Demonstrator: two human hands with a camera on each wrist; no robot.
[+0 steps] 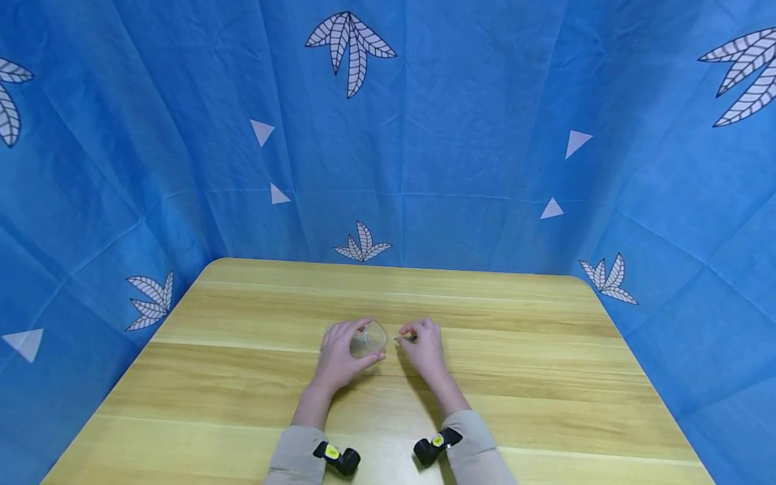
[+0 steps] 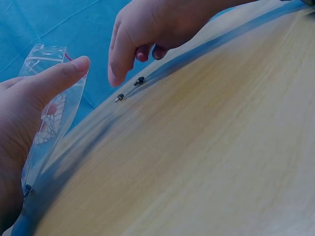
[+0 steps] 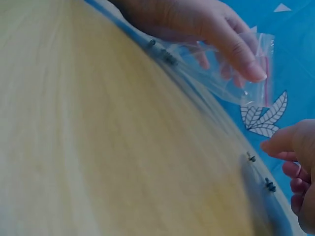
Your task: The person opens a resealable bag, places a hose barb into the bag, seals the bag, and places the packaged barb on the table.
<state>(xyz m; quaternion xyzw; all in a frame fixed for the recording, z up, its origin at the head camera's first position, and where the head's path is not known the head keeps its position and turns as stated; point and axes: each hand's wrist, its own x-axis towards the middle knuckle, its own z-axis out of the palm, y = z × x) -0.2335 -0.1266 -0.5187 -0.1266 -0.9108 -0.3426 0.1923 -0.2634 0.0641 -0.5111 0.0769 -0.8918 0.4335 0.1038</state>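
"So, what's closest on your feed?"

"I've got two pale sleeves (image 1: 297, 457) at the bottom of the head view, each with a small black camera (image 1: 347, 461) strapped at the wrist."

"And past those, my left grip?"

"Your left grip (image 1: 339, 357) has its thumb and fingers bent round a clear plastic bag (image 1: 371, 340), held above the worktop (image 1: 545, 384). I make out a red line along the bag's zip end, which points over toward the other side. From the right wrist I see small dark bits at its low end, though I can't tell clearly what they are."

"What about the right?"

"My right grip (image 1: 427, 345) is loosely bent, thumb and forefinger a little apart, and I see nothing held in it. Its fingertips hang just beside two small screws (image 2: 140, 80), which lie near each other on the worktop. From the head view I find them between the bag and the right palm."

"Anything further off?"

"Beyond the worktop's far edge I have a blue curtain (image 1: 473, 121), printed with white leaves (image 1: 350, 50) and pale triangles (image 1: 578, 143)."
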